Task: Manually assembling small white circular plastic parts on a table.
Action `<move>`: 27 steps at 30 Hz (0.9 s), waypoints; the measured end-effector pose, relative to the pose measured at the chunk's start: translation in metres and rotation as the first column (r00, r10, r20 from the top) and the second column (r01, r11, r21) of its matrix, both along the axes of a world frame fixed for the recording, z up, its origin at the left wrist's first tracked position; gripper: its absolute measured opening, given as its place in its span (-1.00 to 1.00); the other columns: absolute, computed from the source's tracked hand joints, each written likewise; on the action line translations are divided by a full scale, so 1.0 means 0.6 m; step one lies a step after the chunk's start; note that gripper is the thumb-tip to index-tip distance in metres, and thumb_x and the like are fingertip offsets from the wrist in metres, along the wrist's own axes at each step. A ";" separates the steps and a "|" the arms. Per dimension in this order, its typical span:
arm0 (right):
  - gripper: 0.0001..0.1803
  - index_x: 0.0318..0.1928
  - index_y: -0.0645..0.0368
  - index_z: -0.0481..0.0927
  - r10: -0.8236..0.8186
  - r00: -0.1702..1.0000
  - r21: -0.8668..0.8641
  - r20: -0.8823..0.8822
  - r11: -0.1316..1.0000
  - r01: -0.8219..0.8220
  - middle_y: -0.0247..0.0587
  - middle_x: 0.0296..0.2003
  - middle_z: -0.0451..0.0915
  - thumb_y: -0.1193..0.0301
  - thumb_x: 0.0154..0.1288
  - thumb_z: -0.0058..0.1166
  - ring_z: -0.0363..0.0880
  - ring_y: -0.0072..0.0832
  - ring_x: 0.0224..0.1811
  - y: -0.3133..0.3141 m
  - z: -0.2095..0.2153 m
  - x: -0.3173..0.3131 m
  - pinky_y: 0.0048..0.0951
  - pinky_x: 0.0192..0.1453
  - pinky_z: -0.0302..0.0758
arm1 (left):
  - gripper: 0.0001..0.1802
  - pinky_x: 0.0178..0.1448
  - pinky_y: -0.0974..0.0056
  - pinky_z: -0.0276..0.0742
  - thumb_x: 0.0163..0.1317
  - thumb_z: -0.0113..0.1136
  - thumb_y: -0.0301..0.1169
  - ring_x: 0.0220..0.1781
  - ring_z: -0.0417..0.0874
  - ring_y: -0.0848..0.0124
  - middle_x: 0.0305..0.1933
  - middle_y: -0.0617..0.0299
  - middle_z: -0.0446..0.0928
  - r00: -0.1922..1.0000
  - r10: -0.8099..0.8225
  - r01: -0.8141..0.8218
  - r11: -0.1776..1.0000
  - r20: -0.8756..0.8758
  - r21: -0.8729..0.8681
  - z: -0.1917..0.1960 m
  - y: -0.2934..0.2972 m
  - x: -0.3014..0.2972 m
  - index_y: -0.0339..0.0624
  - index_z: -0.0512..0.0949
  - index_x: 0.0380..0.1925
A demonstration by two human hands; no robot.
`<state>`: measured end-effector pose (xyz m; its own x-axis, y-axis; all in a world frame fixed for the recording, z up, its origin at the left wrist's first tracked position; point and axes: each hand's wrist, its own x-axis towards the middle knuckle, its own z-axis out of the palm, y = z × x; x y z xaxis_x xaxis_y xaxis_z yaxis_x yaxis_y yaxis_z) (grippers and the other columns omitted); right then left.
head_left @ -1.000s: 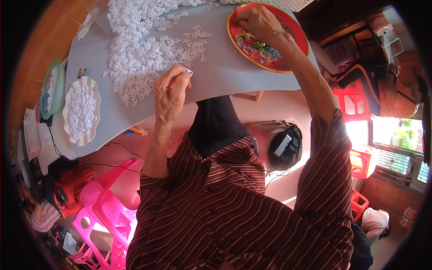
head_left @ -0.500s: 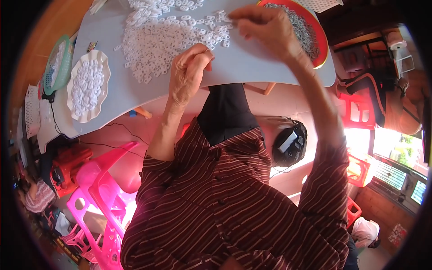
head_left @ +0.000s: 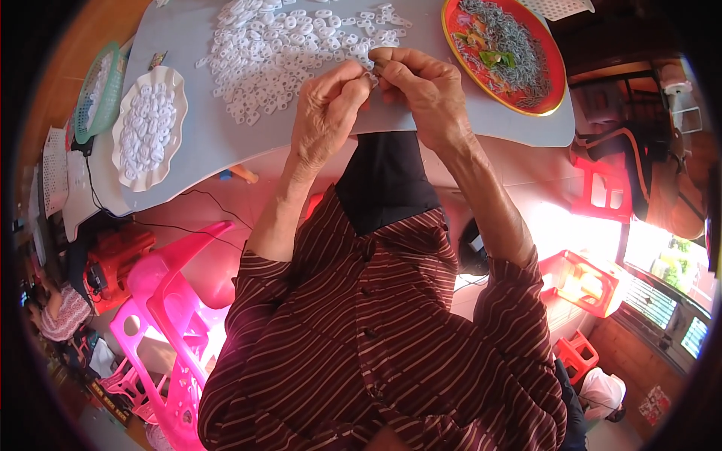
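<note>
My left hand and my right hand meet above the front of the blue-grey table, fingertips almost touching. Both are closed in a pinch. Whatever sits between their fingertips is too small and covered to name. Just beyond them spreads a pile of small white plastic pieces, oval with holes. To the right of my right hand lies a red round tray with a yellow rim. It holds many small grey metal pieces, and a printed pattern shows on its bare part.
At the left, a white wavy-edged dish holds more white pieces, beside a green basket. Pink plastic chairs stand lower left, red stools at the right. A cable hangs off the table's left side. Another person is far left.
My right hand has come from beside the red tray, leftward and down, to meet my left hand's fingertips. My left hand has shifted slightly right. More of the red tray shows.
</note>
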<state>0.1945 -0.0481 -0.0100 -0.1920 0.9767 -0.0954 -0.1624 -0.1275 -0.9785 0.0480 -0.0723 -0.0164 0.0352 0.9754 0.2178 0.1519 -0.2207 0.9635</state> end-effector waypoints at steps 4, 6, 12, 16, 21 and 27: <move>-0.82 -0.22 0.29 0.63 -0.017 0.998 -0.037 -0.061 0.999 0.015 -0.38 -0.52 0.55 0.45 0.21 0.10 0.44 -0.70 -0.51 0.009 -0.002 0.005 -0.66 -0.37 0.43 | -0.82 -0.46 0.44 0.22 0.19 -0.04 -0.40 -0.54 0.24 0.63 -0.65 0.38 0.27 1.000 0.002 -0.002 1.000 -0.011 0.005 0.001 0.001 0.001 -0.25 0.39 -0.54; -0.83 -0.26 0.28 0.63 -0.005 0.995 -0.072 -0.099 0.997 -0.003 -0.39 -0.55 0.54 0.43 0.22 0.09 0.43 -0.69 -0.51 0.011 -0.007 0.009 -0.65 -0.38 0.43 | -0.82 -0.46 0.44 0.23 0.19 -0.04 -0.40 -0.54 0.24 0.63 -0.65 0.37 0.27 1.000 0.002 -0.002 1.000 -0.007 -0.008 0.002 0.000 0.000 -0.25 0.39 -0.54; -0.87 -0.38 0.24 0.59 0.015 0.999 -0.048 -0.039 0.999 -0.017 -0.37 -0.55 0.53 0.42 0.21 0.14 0.44 -0.68 -0.53 0.005 -0.001 0.008 -0.64 -0.41 0.41 | -0.83 -0.45 0.43 0.24 0.18 -0.04 -0.41 -0.53 0.24 0.62 -0.65 0.35 0.26 1.000 -0.005 0.005 1.000 0.000 -0.006 -0.003 0.000 -0.001 -0.26 0.38 -0.53; -0.88 -0.32 0.24 0.57 0.028 0.995 0.009 -0.098 1.000 -0.027 -0.36 -0.53 0.54 0.44 0.20 0.15 0.45 -0.66 -0.51 0.007 -0.008 0.006 -0.63 -0.37 0.42 | -0.84 -0.44 0.44 0.25 0.18 -0.03 -0.42 -0.53 0.24 0.62 -0.64 0.35 0.26 1.000 0.000 0.000 1.000 0.012 -0.010 -0.003 0.000 -0.001 -0.26 0.38 -0.53; -0.83 -0.19 0.25 0.50 0.105 0.986 0.056 -0.130 0.994 -0.099 -0.33 -0.43 0.56 0.49 0.21 0.12 0.46 -0.64 -0.42 0.011 -0.012 0.012 -0.61 -0.27 0.42 | -0.83 -0.44 0.45 0.25 0.18 -0.03 -0.42 -0.52 0.24 0.63 -0.64 0.37 0.27 0.999 -0.005 0.005 1.000 0.044 -0.002 -0.008 0.001 -0.002 -0.26 0.37 -0.54; -0.82 -0.20 0.25 0.48 0.139 0.983 0.070 -0.123 0.989 -0.132 -0.33 -0.43 0.55 0.49 0.21 0.13 0.45 -0.64 -0.43 0.012 -0.013 0.014 -0.60 -0.30 0.41 | -0.84 -0.47 0.44 0.25 0.17 -0.04 -0.44 -0.55 0.25 0.63 -0.65 0.37 0.27 1.000 -0.021 0.021 1.000 0.014 -0.023 0.002 0.000 -0.003 -0.26 0.37 -0.55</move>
